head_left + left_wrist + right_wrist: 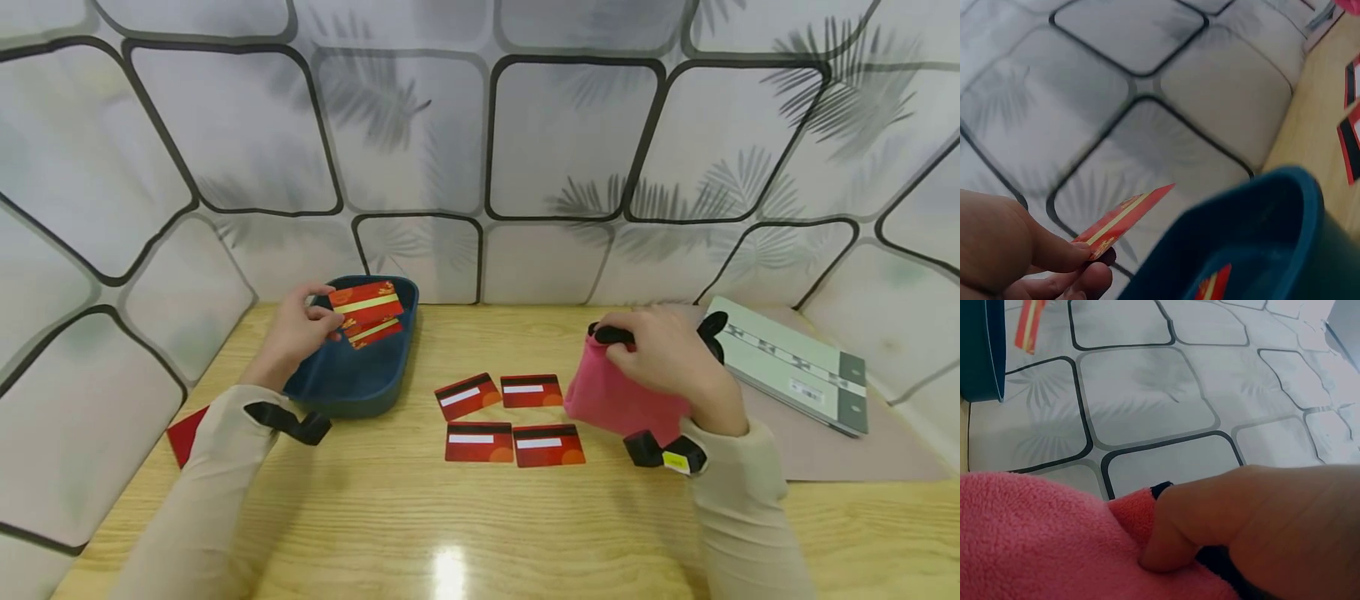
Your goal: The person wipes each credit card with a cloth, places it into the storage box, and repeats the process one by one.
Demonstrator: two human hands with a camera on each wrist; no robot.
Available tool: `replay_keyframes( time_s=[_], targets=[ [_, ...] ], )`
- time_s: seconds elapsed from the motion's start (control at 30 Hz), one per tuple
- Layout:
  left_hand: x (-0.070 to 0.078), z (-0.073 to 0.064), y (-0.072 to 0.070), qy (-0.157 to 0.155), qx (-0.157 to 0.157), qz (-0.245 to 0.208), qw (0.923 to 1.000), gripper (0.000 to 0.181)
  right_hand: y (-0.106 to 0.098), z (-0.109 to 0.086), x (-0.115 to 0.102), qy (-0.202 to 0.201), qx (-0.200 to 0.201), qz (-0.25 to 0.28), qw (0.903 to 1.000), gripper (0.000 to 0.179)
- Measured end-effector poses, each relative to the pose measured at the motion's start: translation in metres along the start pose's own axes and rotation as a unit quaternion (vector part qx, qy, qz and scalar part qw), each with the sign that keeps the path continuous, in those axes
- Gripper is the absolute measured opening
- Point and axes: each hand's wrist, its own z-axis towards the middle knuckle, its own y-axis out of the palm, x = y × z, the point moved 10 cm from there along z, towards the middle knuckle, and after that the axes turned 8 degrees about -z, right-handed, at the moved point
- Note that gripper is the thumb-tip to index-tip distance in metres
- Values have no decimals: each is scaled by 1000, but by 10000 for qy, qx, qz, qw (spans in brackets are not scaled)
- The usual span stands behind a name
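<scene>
My left hand [298, 332] pinches a red card [365, 302] with a pale yellow stripe between thumb and fingers, above a dark blue plastic bin [356, 407]. Inside the bin shows another striped red card [375, 333], partly hidden behind the held one in the head view. On the right, my right hand [662, 352] grips the top edge of a fuzzy pink pouch [618, 396] with black trim, its thumb pressing into the cloth in the right wrist view. What the pouch contains is hidden. Between bin and pouch, several red cards [478, 442] lie stripe side up on the wooden table.
A pale green notebook or box [787, 367] lies on a pinkish-grey mat [832, 454] at the right. Something flat and red [183, 435] is partly covered by my left sleeve. Patterned white panels [420, 133] enclose the table [390, 525] at the back and sides.
</scene>
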Motion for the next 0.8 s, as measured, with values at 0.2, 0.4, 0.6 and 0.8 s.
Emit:
replay_keyframes(
  time_s=[0.2,0.4,0.6,0.8],
  targets=[
    [-31,11,2,-595,-469,323,9966,58,0,1,1,11,-9,-31,10000,24],
    [-53,23,3,-1064,-720,409,9909,59,0,1,1,-4,-6,-1,10000,23],
    [-59,29,7,-1175,-814,376,9890,61,1,2,-1,-33,-60,31,10000,22],
    [-68,31,15,-1376,-1070,276,9843,64,3,1,-1,-16,-116,39,9999,24]
  ],
)
